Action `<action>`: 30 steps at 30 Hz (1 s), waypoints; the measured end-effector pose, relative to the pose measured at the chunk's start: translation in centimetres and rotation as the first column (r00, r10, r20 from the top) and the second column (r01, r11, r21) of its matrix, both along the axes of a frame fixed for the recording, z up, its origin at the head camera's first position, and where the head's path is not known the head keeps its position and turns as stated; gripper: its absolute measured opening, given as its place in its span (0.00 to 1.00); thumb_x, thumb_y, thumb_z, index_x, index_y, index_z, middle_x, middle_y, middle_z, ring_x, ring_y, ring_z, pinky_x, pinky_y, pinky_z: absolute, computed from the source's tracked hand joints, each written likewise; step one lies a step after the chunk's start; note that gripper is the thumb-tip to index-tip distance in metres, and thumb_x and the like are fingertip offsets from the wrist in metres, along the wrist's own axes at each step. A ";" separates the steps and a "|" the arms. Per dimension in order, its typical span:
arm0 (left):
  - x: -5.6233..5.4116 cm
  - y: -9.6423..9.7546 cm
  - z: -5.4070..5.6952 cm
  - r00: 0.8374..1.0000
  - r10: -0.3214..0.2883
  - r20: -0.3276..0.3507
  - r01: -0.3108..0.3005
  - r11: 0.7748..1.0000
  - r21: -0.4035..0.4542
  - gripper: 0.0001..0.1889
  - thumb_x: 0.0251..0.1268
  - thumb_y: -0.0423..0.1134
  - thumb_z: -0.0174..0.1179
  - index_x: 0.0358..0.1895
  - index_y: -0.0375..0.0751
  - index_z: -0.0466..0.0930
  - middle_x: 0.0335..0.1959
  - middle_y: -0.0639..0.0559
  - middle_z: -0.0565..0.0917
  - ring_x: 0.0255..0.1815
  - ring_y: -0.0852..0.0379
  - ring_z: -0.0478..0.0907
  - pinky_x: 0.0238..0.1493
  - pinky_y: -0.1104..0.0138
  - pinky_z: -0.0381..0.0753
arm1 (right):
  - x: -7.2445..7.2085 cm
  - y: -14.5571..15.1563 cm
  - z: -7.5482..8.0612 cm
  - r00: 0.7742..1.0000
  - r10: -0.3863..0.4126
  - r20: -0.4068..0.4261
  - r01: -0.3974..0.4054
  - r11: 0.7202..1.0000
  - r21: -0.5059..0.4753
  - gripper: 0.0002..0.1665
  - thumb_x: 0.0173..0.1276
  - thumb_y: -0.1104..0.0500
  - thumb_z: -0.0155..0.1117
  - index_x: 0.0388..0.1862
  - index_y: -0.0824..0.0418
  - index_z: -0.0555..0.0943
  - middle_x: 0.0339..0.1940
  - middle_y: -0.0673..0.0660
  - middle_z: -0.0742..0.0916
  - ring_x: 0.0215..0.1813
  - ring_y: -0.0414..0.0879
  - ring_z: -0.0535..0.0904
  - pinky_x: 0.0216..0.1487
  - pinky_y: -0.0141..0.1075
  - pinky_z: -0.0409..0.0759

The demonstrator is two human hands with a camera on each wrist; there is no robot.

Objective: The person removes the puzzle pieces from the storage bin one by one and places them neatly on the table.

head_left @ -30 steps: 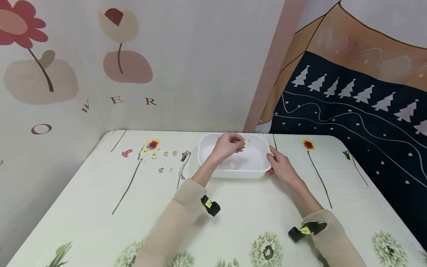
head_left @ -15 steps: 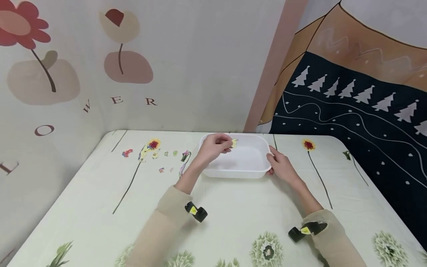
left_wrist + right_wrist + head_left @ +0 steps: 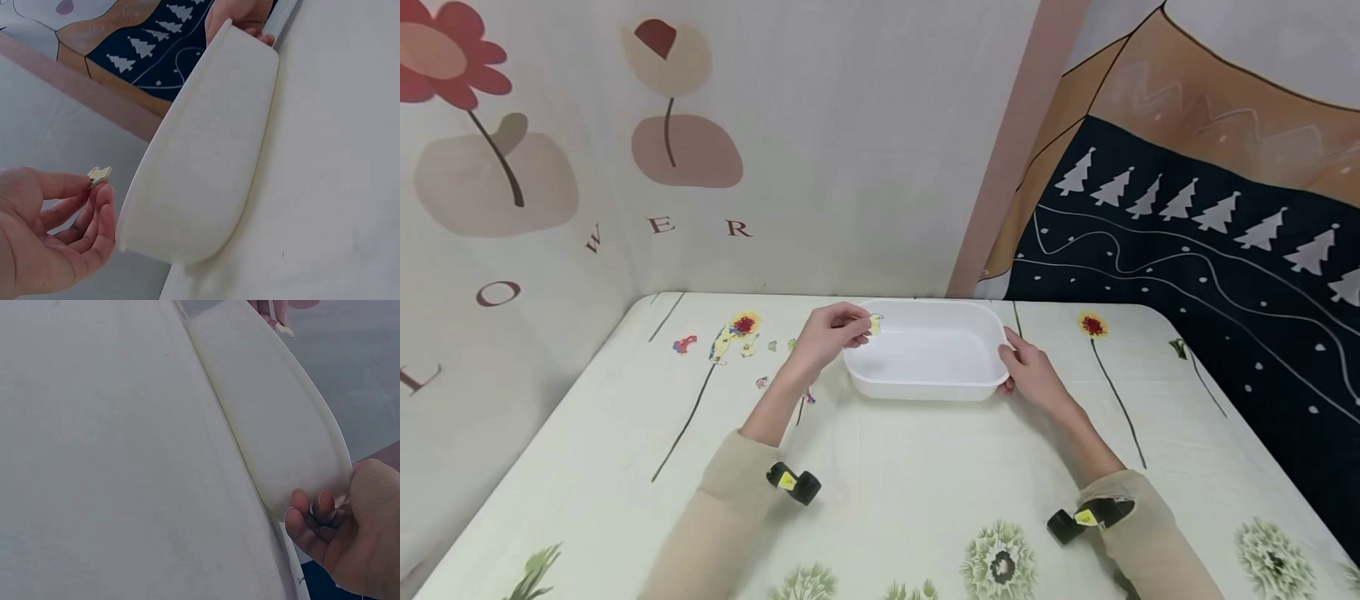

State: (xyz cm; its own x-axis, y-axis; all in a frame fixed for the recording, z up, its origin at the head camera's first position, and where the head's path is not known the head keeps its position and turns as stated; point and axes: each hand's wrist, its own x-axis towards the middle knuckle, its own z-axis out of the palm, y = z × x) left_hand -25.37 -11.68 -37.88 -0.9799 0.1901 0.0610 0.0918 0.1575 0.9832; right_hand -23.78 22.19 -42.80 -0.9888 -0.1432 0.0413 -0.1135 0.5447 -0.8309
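Note:
Between the thumb and fingertips of my left hand (image 3: 822,340) is a small flat yellow piece with a dark outline (image 3: 876,324), at the left rim of a white plastic basin (image 3: 925,390). The left wrist view shows this yellow piece (image 3: 100,175) pinched just outside the basin wall (image 3: 200,144). My right hand (image 3: 1037,375) grips the right end of the basin. Seen from the right wrist, its fingers (image 3: 301,501) curl under the rim against the outer wall. The basin stands upright on the table, and its visible inside floor is bare.
Several small colourful pieces lie on the left of the table, among them a red one (image 3: 685,343), a yellow one (image 3: 747,349) and a pink one (image 3: 762,382). My left hand hides some of them. The tablecloth (image 3: 925,467) carries printed flowers; curtains hang behind.
My left hand has moved left from over the basin's middle to its left rim, carrying the yellow piece along. My right hand and the basin stay in place.

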 end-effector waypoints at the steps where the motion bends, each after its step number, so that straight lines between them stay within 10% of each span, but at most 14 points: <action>1: 0.1 -0.4 -0.1 1.000 0.004 0.003 -0.004 1.000 -0.005 0.13 0.74 0.35 0.60 0.53 0.29 0.81 0.43 0.39 0.85 0.39 0.53 0.84 0.46 0.67 0.84 | 0.0 0.0 0.0 1.000 0.000 -0.001 0.000 1.000 0.001 0.32 0.83 0.54 0.44 0.81 0.65 0.56 0.22 0.57 0.81 0.24 0.50 0.78 0.27 0.36 0.80; 13: 0.3 -4.8 -0.7 0.998 0.055 -0.008 -0.055 0.996 -0.069 0.15 0.75 0.38 0.59 0.56 0.30 0.79 0.46 0.39 0.83 0.43 0.51 0.83 0.55 0.56 0.82 | -0.2 0.1 -0.3 1.000 -0.002 -0.004 0.002 1.000 0.006 0.33 0.83 0.52 0.44 0.81 0.63 0.56 0.22 0.57 0.81 0.24 0.50 0.78 0.27 0.36 0.80; 30: 1.6 -11.4 -2.0 0.995 0.091 0.029 -0.084 0.982 -0.169 0.19 0.75 0.39 0.59 0.58 0.26 0.77 0.51 0.35 0.83 0.44 0.56 0.84 0.50 0.67 0.83 | 0.1 -0.1 0.0 1.000 -0.007 -0.009 0.007 1.000 0.014 0.32 0.84 0.53 0.44 0.80 0.64 0.58 0.22 0.57 0.81 0.25 0.50 0.78 0.29 0.36 0.80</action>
State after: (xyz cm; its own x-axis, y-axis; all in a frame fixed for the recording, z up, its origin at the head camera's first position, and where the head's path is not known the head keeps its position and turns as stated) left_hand -23.74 -23.09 -39.85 -0.9942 0.1080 -0.0005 0.0349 0.3261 0.9447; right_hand -23.72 22.08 -42.77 -0.9894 -0.1370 0.0479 -0.1169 0.5571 -0.8222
